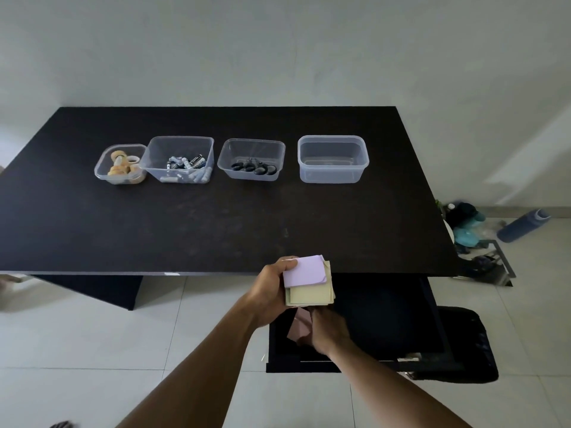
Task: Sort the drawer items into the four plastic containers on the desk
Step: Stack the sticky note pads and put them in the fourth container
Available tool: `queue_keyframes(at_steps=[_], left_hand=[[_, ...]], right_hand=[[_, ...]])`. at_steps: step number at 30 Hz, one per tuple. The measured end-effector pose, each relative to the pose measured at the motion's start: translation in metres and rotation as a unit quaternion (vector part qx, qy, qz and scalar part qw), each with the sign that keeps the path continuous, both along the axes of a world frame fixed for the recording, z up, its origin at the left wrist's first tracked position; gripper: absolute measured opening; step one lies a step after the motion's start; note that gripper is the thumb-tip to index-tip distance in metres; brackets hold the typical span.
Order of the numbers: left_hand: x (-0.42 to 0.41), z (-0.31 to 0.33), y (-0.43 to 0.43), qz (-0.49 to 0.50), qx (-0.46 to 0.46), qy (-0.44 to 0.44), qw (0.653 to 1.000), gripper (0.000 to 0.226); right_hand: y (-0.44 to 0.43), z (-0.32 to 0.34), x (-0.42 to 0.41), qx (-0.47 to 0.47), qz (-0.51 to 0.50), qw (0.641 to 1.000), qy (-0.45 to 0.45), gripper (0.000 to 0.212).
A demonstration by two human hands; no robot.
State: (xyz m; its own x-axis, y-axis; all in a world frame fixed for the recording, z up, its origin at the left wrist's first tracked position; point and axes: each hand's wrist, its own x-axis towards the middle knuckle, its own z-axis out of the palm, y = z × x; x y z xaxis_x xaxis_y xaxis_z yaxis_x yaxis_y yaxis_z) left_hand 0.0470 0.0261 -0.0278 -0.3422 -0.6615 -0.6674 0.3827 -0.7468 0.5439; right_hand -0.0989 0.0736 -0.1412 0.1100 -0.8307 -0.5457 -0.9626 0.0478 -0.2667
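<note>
The left hand (272, 288) grips a stack of sticky-note pads (309, 281), lilac on top and pale yellow beneath, thumb over the upper corner, right at the near edge of the worktop (216, 217) and a little right of its middle. The right hand (329, 332) is down in the open drawer (386, 319) below that edge, its fingers at a dull pink pad (298, 327); its back faces the camera, so I cannot tell whether the fingers have closed on the pad. The two hands are near each other but hold separate things. The rest of the drawer looks dark and bare, so this pad is probably the last item. Toward the far edge stand four clear tubs in a row: one with tape rolls (123, 145), one with batteries (180, 143), one with scissors (251, 143), and an empty tub (333, 176) nearest the right edge, surely the one for the paper. To do this well, pinch the pink pad by its full thickness so no loose sheets peel away, lay it square on the stack, then squeeze the whole pile firmly, since the top pads already sit askew and could slide during the reach across to the empty tub
</note>
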Motion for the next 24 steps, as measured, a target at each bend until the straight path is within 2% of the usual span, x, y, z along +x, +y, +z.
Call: queue_keyframes(at_steps=[4,6,9,12,16,20,22,24], left_hand=[[0.005,-0.002,0.002,0.001,-0.001,0.001,1.000,0.022],[0.007,-0.003,0.004,0.001,0.001,0.001,1.000,0.023],[0.007,-0.003,0.005,-0.001,0.002,-0.003,1.000,0.023],[0.004,-0.001,0.007,-0.007,-0.001,-0.008,1.000,0.023],[0.000,0.000,0.011,-0.018,0.001,-0.019,1.000,0.027],[-0.004,-0.001,0.014,-0.018,0.007,-0.024,1.000,0.027],[-0.007,-0.001,0.015,-0.012,0.012,-0.027,0.999,0.026],[-0.010,0.000,0.016,-0.010,0.012,-0.029,0.999,0.026]], right_hand=[[-0.002,-0.007,-0.005,0.020,-0.030,0.999,-0.027,0.061],[-0.004,-0.006,-0.013,0.047,-0.090,0.991,-0.087,0.058],[-0.006,0.002,-0.029,0.072,-0.175,0.965,-0.182,0.041],[-0.001,0.016,-0.049,0.074,-0.177,0.961,-0.201,0.041],[0.008,0.033,-0.077,0.075,-0.156,0.965,-0.196,0.020],[0.012,0.077,-0.104,0.068,-0.169,0.955,-0.235,0.020],[0.008,0.108,-0.122,0.075,-0.203,0.927,-0.306,0.017],[0.004,0.140,-0.135,0.068,-0.254,0.869,-0.419,0.016]])
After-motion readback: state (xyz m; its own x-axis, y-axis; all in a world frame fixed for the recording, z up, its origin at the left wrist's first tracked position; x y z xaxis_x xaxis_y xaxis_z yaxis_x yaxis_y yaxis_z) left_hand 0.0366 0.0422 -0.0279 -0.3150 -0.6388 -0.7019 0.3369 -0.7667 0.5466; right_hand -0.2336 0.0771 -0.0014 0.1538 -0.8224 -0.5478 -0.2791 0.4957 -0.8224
